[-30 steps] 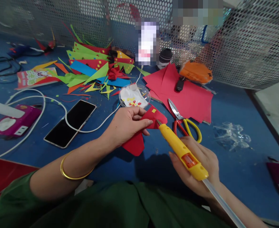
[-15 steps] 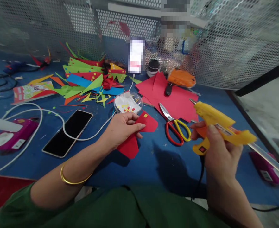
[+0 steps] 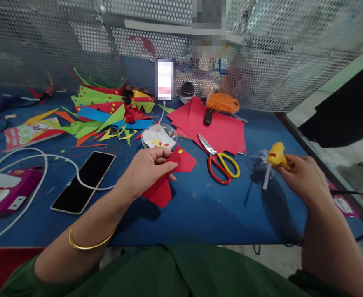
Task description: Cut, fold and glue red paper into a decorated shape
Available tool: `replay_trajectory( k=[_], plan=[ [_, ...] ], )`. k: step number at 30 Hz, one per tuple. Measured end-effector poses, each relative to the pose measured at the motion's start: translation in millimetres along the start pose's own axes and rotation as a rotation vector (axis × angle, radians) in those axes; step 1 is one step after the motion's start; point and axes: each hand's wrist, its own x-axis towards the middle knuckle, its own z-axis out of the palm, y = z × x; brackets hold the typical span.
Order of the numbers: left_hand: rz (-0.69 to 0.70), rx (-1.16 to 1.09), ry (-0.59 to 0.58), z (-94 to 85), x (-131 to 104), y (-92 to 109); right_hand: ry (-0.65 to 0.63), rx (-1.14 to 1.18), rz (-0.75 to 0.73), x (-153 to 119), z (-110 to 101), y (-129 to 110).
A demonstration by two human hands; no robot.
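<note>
My left hand [image 3: 152, 169] pinches a folded red paper piece [image 3: 184, 161] between thumb and fingers. One yellow square is stuck on its upper flap, and a second flap hangs below my fingers. Over at the right, my right hand [image 3: 305, 177] grips a yellow glue gun [image 3: 276, 154], its back end facing me and a clear glue stick [image 3: 267, 177] poking out. The gun's nozzle is hidden. Scissors [image 3: 220, 161] with one red and one yellow handle lie between my hands, blades slightly apart. Just beyond my left hand sits a clear round dish [image 3: 159, 136] with small paper bits.
Red paper sheets [image 3: 227, 132] lie at the back, with an orange packet [image 3: 223, 102] behind. Cut paper strips [image 3: 97, 111] heap at back left. A phone [image 3: 84, 181] with a white cable [image 3: 45, 154] lies left. A purple pack [image 3: 11, 189] stands beside it. Mesh [image 3: 175, 41] borders the table.
My right hand has swung the glue gun outward and turned it, so its glue stick now points toward me. My left hand still holds the red paper. The view has shifted slightly.
</note>
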Motion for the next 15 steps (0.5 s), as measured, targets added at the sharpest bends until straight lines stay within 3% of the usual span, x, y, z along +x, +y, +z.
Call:
replay_trajectory(
  k=[4,15],
  plan=[
    [-0.05,0.011,-0.005,-0.6,-1,-2,-0.191,-0.235,0.09,-8,12,1],
    [-0.118,-0.018,-0.038,-2.0,-7,-7,-0.405,-0.471,0.054,-10,7,-2]
  ],
)
